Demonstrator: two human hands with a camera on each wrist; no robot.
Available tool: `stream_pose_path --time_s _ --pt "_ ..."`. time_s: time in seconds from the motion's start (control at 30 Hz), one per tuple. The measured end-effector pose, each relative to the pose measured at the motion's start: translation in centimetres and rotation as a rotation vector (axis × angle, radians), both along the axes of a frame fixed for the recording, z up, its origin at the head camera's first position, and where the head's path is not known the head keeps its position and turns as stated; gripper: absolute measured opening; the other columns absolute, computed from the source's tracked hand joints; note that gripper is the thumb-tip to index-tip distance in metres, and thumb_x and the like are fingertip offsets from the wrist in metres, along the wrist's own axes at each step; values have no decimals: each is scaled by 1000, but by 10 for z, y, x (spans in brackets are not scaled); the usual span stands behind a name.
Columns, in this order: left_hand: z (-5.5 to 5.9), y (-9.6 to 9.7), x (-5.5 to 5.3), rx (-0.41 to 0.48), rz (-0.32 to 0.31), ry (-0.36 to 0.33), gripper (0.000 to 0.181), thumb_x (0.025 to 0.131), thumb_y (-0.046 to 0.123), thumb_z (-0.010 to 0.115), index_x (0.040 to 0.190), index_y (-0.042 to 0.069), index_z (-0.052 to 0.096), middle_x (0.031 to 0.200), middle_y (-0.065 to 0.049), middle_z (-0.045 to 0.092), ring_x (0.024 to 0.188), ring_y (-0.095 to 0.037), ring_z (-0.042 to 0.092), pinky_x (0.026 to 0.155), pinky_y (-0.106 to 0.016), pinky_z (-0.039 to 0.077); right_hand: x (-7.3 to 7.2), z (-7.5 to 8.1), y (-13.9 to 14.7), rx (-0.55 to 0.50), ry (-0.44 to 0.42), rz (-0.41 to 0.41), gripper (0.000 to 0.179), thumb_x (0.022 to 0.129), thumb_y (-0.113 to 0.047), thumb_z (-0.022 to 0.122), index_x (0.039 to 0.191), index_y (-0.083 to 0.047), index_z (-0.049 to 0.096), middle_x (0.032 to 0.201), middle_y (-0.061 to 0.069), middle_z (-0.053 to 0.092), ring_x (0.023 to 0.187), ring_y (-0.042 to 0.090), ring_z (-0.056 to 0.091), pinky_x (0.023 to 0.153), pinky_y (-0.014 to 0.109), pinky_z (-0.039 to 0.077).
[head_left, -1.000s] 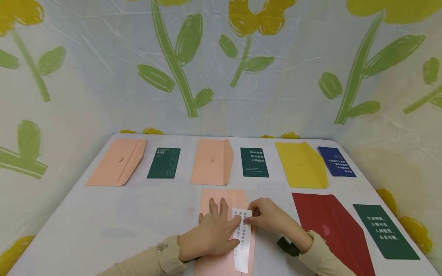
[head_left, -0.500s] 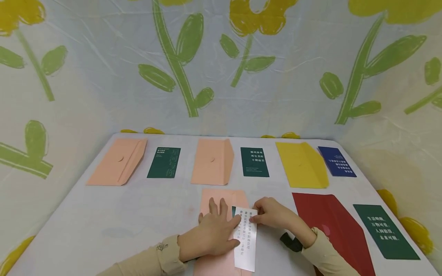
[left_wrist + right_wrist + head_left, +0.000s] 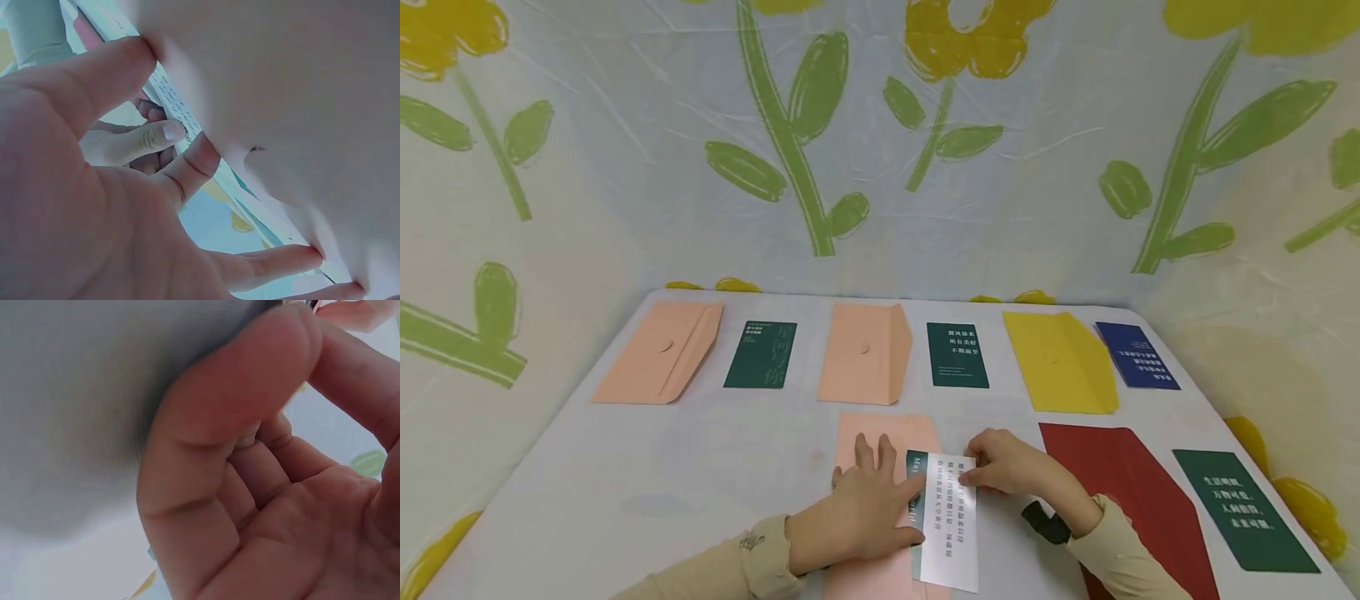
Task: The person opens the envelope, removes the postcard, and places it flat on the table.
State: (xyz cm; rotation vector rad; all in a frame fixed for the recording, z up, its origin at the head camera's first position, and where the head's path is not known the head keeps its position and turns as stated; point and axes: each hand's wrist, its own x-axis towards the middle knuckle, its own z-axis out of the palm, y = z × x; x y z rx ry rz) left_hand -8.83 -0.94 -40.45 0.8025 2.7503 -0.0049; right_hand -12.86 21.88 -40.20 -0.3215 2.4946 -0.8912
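Observation:
My left hand [image 3: 872,508] lies with fingers spread on a pink envelope [image 3: 880,575], fingertips pressing its surface [image 3: 300,125] in the left wrist view. Out from the envelope's opening on the right sticks a card [image 3: 951,533], white with printed characters and a green band [image 3: 917,462] along its left part. The rest of it is hidden in the envelope and under my left fingers. My right hand [image 3: 1011,462] pinches the card's right edge near the top between thumb and forefinger. In the right wrist view, the right hand's other fingers [image 3: 244,481] curl toward the palm.
Behind stand in a row two pink envelopes [image 3: 658,350] [image 3: 857,354], a yellow envelope [image 3: 1052,358], two green cards [image 3: 760,354] [image 3: 957,354] and a blue card [image 3: 1138,354]. A red envelope [image 3: 1120,475] and another green card [image 3: 1243,508] lie at right.
My right hand has moved right, drawing more of the card out of the pink envelope, so its green band now shows. My left hand has stayed in place on the envelope.

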Motion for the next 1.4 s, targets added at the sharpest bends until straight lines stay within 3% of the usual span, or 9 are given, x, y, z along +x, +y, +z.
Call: stream_pose_path --time_s 0.23,0.57,0.83,1.03,1.13,1.23,1.3,1.4 --pt "-4 -4 2 13 11 2 72 78 75 63 138 37 50 153 -25 30 136 -57 30 80 -66 50 0 2 6 25 0 -27 12 82 -14 80 84 -8 70 67 4 59 52 21 54 51 29 48" --pt "-9 -17 7 7 -18 85 83 72 83 60 138 34 49 149 -27 34 133 -58 32 75 -65 52 2 3 17 53 -1 -58 15 80 -15 82 86 -9 70 68 4 59 52 21 55 52 31 49" --pt "-11 -26 10 1 -15 89 84 71 85 60 135 33 50 148 -27 34 133 -58 32 73 -65 52 4 4 25 75 8 -97 16 78 -16 83 85 -9 71 66 4 60 52 21 55 52 30 49" --pt "-13 -32 12 -5 -12 111 87 69 87 59 135 31 50 148 -28 33 133 -59 32 71 -64 52 7 3 24 113 62 -160 23 74 -17 86 82 -9 67 67 4 58 56 20 54 54 30 49" --pt "-13 -35 12 -7 -11 99 89 67 88 58 135 31 49 149 -28 32 133 -59 31 71 -65 51 12 3 20 156 118 -197 31 72 -16 88 89 -9 64 71 4 57 62 19 54 57 30 52" --pt "-13 -39 12 -2 -2 73 91 66 89 59 135 31 49 150 -28 31 134 -59 29 73 -68 50 20 4 15 229 199 -201 47 68 -18 91 104 -9 63 86 6 61 75 21 57 65 33 57" --pt "-13 -41 12 1 6 54 93 66 89 59 136 30 49 151 -28 30 135 -59 27 74 -69 49 26 4 11 258 242 -171 65 63 -22 94 118 -11 62 106 10 62 90 27 59 71 39 59" --pt "-12 -46 12 6 12 33 94 65 89 60 137 29 49 152 -28 29 136 -60 26 76 -71 47 38 5 7 269 234 -82 96 55 -35 97 140 -20 54 144 14 47 123 38 49 80 53 56"
